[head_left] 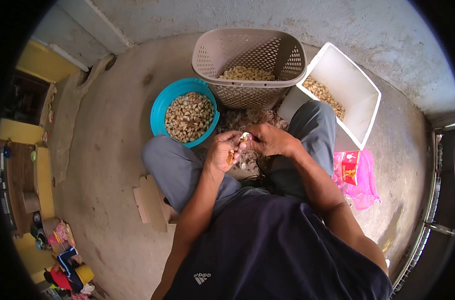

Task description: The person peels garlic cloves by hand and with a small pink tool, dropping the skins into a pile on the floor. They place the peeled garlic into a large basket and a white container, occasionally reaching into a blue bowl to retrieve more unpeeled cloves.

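Note:
Between my two hands, in front of my lap, is a pale garlic clove (244, 135) with purplish skin at its right side. My left hand (221, 151) is closed, its fingertips on the clove's left. An orange-brown piece (230, 158) shows between its lower fingers; I cannot tell what it is. My right hand (268, 139) is closed too, thumb and fingers pinching the clove from the right. Loose papery skins (248, 161) lie on the floor beneath and beyond the hands. Just left of them stands a turquoise basin (158, 117) filled with garlic cloves in their skins.
A brown perforated basket (247, 92) with pale cloves stands ahead. Right of it, a white foam box (360, 97) holds more cloves, tilted near my knee. A pink plastic bag (363, 187) lies at right, a piece of cardboard (150, 202) at left. A wall (227, 12) rises behind.

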The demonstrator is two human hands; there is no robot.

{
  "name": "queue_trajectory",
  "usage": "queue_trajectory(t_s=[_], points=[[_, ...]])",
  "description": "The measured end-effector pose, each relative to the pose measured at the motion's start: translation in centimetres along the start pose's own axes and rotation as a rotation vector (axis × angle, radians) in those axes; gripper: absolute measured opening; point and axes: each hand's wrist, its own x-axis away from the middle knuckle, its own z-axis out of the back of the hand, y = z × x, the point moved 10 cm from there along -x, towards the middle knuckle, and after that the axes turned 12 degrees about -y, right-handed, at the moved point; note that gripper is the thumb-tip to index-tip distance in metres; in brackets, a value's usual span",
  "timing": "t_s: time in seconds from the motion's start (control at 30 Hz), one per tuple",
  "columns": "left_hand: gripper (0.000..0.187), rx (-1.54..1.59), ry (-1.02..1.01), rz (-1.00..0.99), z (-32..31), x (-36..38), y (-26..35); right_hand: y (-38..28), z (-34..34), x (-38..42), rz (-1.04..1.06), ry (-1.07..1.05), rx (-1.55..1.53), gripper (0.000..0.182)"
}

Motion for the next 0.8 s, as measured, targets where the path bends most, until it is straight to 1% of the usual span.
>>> queue_trajectory(t_s=[0.07,0.17,0.37,0.47,0.57,0.67,0.8], points=[[0.02,0.064,-0.006,0.014,0.3,0.0,-0.6,0.1,-0.3,-0.1,0.01,0.011,0.046,0.044],[0.017,0.035,-0.008,-0.006,0.4,-0.1,-0.4,-0.8,-0.3,-0.1,-0.085,0.018,0.086,0.045],[0.015,0.003,0.028,-0.173,1.3,0.0,0.4,-0.1,-0.5,-0.9,-0.074,0.134,0.082,0.049],[0.015,0.005,0.214,-0.205,2.1,0.4,0.8,0.4,-0.7,-1.1,-0.102,0.224,0.08,0.05],[0.015,-0.126,0.3,-0.224,1.3,0.9,2.0,-0.5,-0.6,-0.6,-0.146,0.234,0.223,0.047],[0.017,-0.052,0.294,-0.202,1.4,0.9,1.7,-1.0,0.2,0.2,-0.104,0.222,0.249,0.046],[0.019,0.041,0.315,-0.196,2.4,0.9,2.1,0.4,1.7,0.5,-0.047,0.217,0.0,0.045]])
